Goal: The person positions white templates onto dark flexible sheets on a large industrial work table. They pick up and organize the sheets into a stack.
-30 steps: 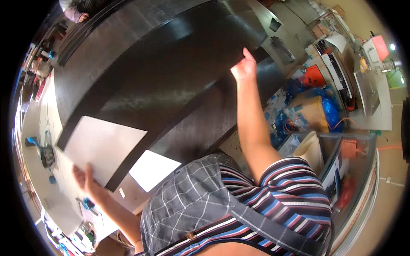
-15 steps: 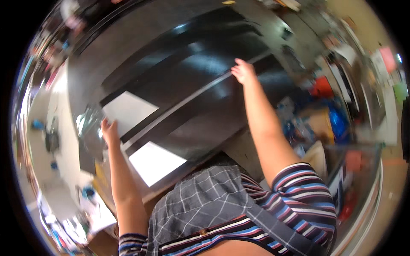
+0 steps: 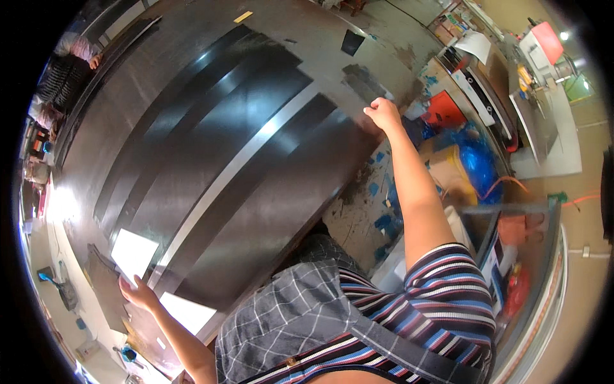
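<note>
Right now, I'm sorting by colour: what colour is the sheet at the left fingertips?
White; the sheet shows best in the head view.

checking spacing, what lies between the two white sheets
The head view shows a pale grey band and a dark stripe, with the left hand alongside.

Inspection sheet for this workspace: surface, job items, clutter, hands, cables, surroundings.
Surface: dark tabletop with long dark strips.
Job items: white sheet by the left hand; second white sheet nearer the body.
Clutter: yellow strip, small black item toward the far end; blue plastic at right.
Hands: left at the first sheet's lower corner; right hand at upper right, fingers curled; grips unclear.
Cables: orange cord or hose near the blue plastic.
Surroundings: another person's hand, upper left; blue scraps on floor.
</note>
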{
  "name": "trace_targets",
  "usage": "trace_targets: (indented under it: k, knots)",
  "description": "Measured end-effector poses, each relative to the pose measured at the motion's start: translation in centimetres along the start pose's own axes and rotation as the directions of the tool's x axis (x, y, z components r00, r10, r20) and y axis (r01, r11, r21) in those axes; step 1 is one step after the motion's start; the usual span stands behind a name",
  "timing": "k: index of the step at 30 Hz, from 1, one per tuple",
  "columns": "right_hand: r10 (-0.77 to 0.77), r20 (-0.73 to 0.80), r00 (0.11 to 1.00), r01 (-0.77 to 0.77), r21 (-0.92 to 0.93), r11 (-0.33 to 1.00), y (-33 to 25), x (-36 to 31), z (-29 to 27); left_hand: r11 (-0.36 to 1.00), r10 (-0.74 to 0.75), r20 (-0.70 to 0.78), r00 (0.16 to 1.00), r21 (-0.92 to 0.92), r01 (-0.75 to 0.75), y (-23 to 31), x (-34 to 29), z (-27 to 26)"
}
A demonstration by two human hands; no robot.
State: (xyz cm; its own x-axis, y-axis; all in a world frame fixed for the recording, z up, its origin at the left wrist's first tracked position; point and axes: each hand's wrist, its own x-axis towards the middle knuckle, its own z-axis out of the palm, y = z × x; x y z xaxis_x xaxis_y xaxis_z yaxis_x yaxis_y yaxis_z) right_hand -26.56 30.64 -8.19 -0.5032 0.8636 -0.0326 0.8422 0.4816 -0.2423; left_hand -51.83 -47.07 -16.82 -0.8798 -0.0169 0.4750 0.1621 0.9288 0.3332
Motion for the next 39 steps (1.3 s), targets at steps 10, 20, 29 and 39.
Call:
trace_targets:
  k: [10,20,29,39]
  knots:
    - [-0.041,0.357,0.933,0.133,-0.236,0.963,-5.8,3.2,-2.2,0.945,-0.223,0.236,0.946,-0.187,0.270,15.3,-9.3,-2.7]
    - [-0.564,0.062,0.824,0.494,0.411,0.767,-13.4,-13.7,-2.2,0.539,0.420,0.698,0.580,-0.706,0.460,44.6,-10.5,-2.9]
    - [-0.776,0.059,0.628,0.555,0.665,0.500,-10.8,-17.1,-2.0,0.081,0.046,0.889,0.456,-0.458,0.885,47.6,-12.0,-1.2]
    - [-0.673,0.176,0.718,0.640,0.213,0.738,-3.2,-6.8,2.4,0.094,-0.119,0.876,0.466,-0.458,0.884,49.7,-14.2,1.1]
